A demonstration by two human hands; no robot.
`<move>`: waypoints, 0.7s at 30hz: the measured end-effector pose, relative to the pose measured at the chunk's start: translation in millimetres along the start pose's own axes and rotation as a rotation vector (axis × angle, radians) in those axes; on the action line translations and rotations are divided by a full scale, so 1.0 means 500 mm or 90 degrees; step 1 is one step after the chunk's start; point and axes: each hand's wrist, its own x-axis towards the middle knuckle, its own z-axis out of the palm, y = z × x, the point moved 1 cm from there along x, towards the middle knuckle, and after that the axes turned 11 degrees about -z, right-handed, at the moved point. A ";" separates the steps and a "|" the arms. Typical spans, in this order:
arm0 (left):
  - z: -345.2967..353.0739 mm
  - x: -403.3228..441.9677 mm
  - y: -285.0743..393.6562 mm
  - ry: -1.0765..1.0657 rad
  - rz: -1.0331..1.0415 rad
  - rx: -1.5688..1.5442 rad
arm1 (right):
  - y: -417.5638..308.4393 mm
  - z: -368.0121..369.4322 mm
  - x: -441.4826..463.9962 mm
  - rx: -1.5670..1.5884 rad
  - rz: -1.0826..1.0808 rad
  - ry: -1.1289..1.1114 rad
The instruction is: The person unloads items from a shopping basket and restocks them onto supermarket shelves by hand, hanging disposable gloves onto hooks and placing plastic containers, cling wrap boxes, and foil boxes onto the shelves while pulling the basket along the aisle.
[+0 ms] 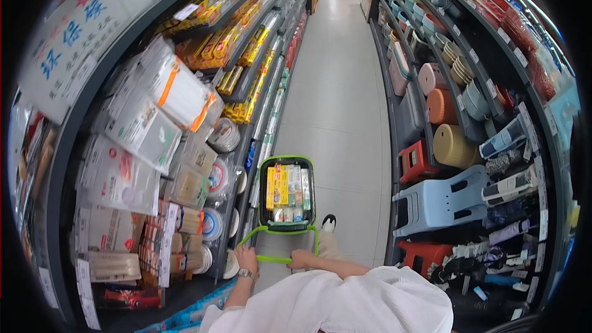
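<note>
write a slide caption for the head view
Left hand and right hand hold the green handle of a shopping basket containing yellow boxes and white packages in a store aisle.

Blue characters reading 环保碳 mark the flat white rectangular panel [73, 38] (its smaller print is too blurred).

Shop aisle [333, 55] between dark left shelves [65, 154] and right shelves [535, 89].
Pale grey tiled floor [345, 123] runs between, brighter toward the far end; a white strip light [542, 21] glows upper right.
</note>
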 end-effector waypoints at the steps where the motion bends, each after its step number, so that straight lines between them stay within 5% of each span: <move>1: -0.004 0.021 0.022 0.005 -0.009 -0.007 | 0.004 -0.047 -0.008 -0.002 -0.002 0.007; 11: -0.045 0.296 0.278 -0.110 -0.162 -0.082 | 0.214 -0.376 0.030 -0.059 -0.110 0.090; 15: -0.031 0.359 0.330 -0.093 -0.042 -0.109 | 0.260 -0.480 0.037 -0.096 -0.074 0.012; 21: -0.053 0.337 0.448 -0.193 -0.085 -0.182 | 0.332 -0.609 -0.034 -0.172 -0.038 -0.009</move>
